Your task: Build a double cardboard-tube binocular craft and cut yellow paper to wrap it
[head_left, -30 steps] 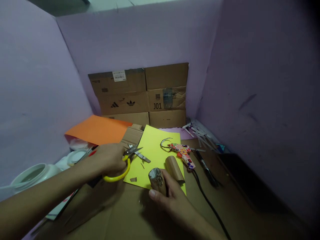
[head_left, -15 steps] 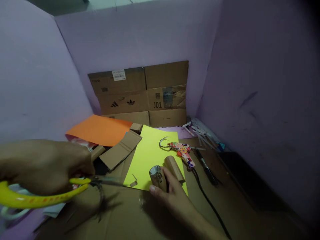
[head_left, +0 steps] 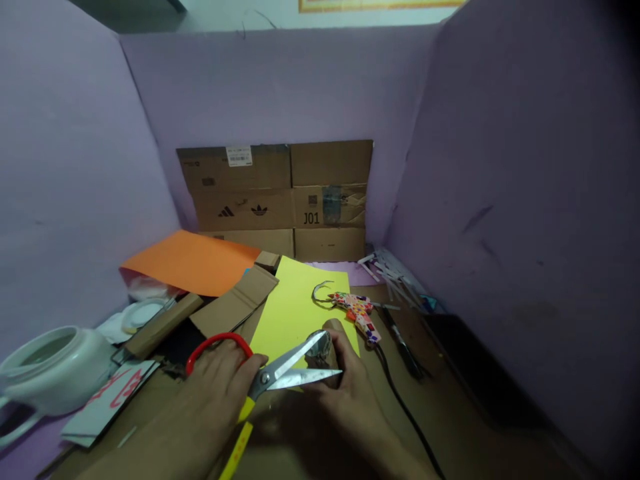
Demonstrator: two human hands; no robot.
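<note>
My left hand (head_left: 220, 387) is closed on the handles of a pair of scissors (head_left: 267, 379), one loop red and the other yellow. Their blades stand apart and point right, across a short brown cardboard tube (head_left: 324, 360). I cannot tell whether the blades touch it. That tube, with a dark and pale open end facing up, sits in the closed fingers of my right hand (head_left: 353, 383). Behind it, a second cardboard tube (head_left: 334, 325) lies partly hidden on a yellow paper sheet (head_left: 295, 293). A flower-patterned hot glue gun (head_left: 357, 310) rests just beyond my right hand.
To the left are a white teapot (head_left: 55, 367), a white card (head_left: 107, 403) with red marks, cardboard strips (head_left: 237, 300) and orange paper (head_left: 193, 260). Glue sticks (head_left: 395, 273), a black pen (head_left: 403, 343) and a dark flat object (head_left: 480, 367) lie right. Purple walls surround the table.
My left hand has brought the scissors from the far left to the tube, and the blades are now spread. My right hand still grips the tube at nearly the same place.
</note>
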